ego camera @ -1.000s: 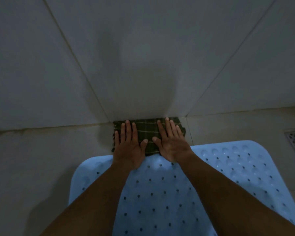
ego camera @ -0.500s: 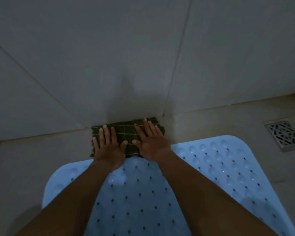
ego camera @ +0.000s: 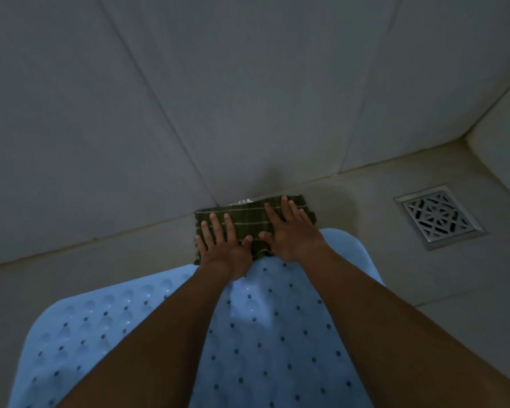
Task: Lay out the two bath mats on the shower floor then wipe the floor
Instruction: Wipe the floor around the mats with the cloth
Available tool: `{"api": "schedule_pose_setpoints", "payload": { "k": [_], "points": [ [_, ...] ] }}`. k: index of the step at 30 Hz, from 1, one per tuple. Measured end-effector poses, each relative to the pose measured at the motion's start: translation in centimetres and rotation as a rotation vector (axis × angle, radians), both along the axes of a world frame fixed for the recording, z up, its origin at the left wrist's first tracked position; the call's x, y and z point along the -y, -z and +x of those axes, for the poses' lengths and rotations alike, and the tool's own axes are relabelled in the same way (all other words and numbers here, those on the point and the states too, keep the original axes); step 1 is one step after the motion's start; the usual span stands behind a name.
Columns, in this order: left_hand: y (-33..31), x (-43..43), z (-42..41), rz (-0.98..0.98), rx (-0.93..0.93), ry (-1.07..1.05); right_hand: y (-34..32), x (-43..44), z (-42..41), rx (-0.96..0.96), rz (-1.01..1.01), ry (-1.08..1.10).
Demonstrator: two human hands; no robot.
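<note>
Head view shows one blue bath mat (ego camera: 277,334), one green checked cloth (ego camera: 248,222) and one floor drain (ego camera: 439,216). Left hand (ego camera: 224,248) and right hand (ego camera: 292,231) press flat, fingers straight and spread, on the cloth against the wall (ego camera: 248,83), on the shower floor (ego camera: 351,210).

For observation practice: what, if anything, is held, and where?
Nothing is gripped; the left hand and right hand press flat on the folded dark green checked cloth.

Bare forearms (ego camera: 165,334); short nails on left grip (ego camera: 223,251) and right grip (ego camera: 292,234).
</note>
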State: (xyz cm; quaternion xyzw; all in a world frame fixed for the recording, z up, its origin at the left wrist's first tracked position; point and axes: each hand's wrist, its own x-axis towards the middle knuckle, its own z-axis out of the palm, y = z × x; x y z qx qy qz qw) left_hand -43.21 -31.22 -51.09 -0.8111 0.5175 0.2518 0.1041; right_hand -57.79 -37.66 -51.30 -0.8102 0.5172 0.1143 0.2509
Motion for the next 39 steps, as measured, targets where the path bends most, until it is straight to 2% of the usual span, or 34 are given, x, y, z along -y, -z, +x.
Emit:
{"api": "schedule_pose_setpoints", "payload": {
  "k": [4, 9, 16, 22, 27, 39],
  "points": [
    [-0.5, 0.5, -1.4, 0.047, -0.006, -0.041, 0.0, 0.2, -1.8, 0.037, 0.012, -0.013],
    [-1.3, 0.9, -0.9, 0.098, -0.035, -0.036, -0.1, 0.0, -1.0, -0.022, 0.028, -0.018],
    [-0.1, 0.8, -1.3, 0.026, 0.012, -0.006, -0.6, 0.1, -1.1, -0.025, 0.022, 0.005],
    [0.3, 3.2, -4.4, -0.102, -0.051, 0.242, -1.4, 2.3, -4.6, -0.062, 0.085, 0.257],
    [0.4, 6.0, -8.6, -0.078, -0.068, 0.417, -1.7, 1.4, -9.5, -0.04, 0.096, 0.451],
    [0.5, 6.5, -13.3, -0.071, -0.037, 0.721, -0.6, -4.6, -14.7, 0.004, 0.027, 0.642]
  ]
}}
